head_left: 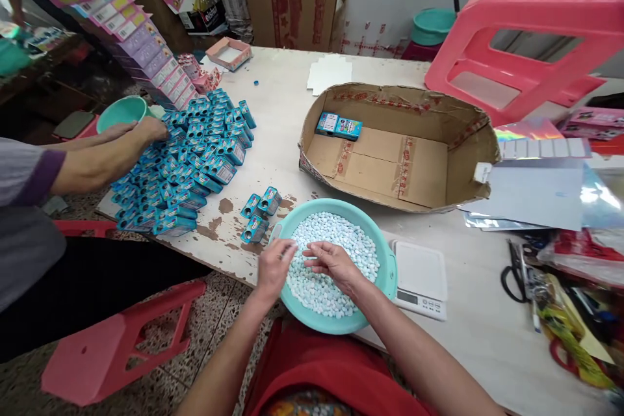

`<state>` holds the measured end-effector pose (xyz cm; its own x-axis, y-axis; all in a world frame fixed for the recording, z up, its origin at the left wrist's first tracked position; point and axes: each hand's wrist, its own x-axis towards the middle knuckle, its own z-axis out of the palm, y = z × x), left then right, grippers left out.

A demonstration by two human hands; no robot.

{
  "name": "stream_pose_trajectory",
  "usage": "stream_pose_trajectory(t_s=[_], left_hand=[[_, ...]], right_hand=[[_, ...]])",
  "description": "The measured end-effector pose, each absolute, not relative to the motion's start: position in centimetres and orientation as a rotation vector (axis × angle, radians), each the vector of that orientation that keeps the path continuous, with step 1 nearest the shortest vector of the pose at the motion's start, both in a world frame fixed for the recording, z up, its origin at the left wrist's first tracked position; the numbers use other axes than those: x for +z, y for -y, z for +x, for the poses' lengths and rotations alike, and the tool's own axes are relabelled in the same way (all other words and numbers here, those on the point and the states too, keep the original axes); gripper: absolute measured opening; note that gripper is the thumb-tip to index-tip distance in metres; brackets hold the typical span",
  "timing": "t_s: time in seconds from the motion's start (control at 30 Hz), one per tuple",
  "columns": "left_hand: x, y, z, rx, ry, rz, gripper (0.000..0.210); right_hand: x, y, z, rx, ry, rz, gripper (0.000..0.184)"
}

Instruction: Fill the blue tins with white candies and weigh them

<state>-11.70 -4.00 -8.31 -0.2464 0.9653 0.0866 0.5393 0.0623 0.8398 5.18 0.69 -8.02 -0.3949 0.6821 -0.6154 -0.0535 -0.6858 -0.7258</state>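
A round mint-green basin [390,266] stands at the table's front edge, holding a layer of small white and pale-blue pieces [336,234] like candies or tablets. Above its left rim is my left hand [275,270], its fingers drawn together in a pinch; whatever is between them is too small to make out. My right hand [334,263] hovers over the pieces with fingers stretched and slightly apart, and nothing visible in it. The fingertips of both hands face each other across a small gap. Just left of the basin stand a few small blue boxes [254,229] with round openings on top.
A co-worker's hands [146,130] are among many blue boxes [195,156] on the left, beside a green bowl [121,110]. An open cardboard box [429,175] with two blue packs lies behind the basin. To the right are a white scale [420,273], scissors [514,273] and a pink stool [526,13].
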Motion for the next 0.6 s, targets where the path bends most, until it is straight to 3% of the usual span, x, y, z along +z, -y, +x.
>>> stream_pose_trajectory(t_s=[0.13, 0.33, 0.43, 0.6], left_hand=[[-10.8, 3.9, -18.1, 0.995, -2.382, 1.442, 0.021], [-15.4, 3.0, -22.2, 0.642, -2.369, 1.768, 0.025], [-15.4, 2.9, -22.4, 0.709, -2.384, 1.821, 0.028], [-14.9, 4.0, -19.6, 0.987, -2.386, 2.047, 0.026]], right_hand=[[-7.3, -5.2, 5.7, 1.594, 1.266, -1.331, 0.038], [-6.1, -20.9, 7.8, 0.571, 1.909, -1.522, 0.032], [-6.7, -28.4, 7.6, 0.386, 2.019, -1.59, 0.033], [-9.2, -37.0, 5.1, 0.259, 2.198, -1.615, 0.052]])
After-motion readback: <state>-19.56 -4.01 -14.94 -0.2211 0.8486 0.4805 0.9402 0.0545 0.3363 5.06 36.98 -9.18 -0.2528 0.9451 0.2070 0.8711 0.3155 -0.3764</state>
